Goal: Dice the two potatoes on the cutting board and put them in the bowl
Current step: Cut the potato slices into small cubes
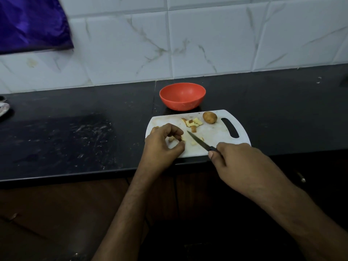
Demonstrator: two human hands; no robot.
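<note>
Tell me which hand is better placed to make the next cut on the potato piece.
The right hand: it already grips the knife, whose blade points at the potato piece. The left hand pinches that piece, so it should probably only steady it.

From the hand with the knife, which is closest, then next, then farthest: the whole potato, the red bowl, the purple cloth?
From the right hand:
1. Whole potato, at the board's far edge, just beyond the hand.
2. Red bowl, on the counter behind the board.
3. Purple cloth, hanging on the wall, far to the left.
</note>
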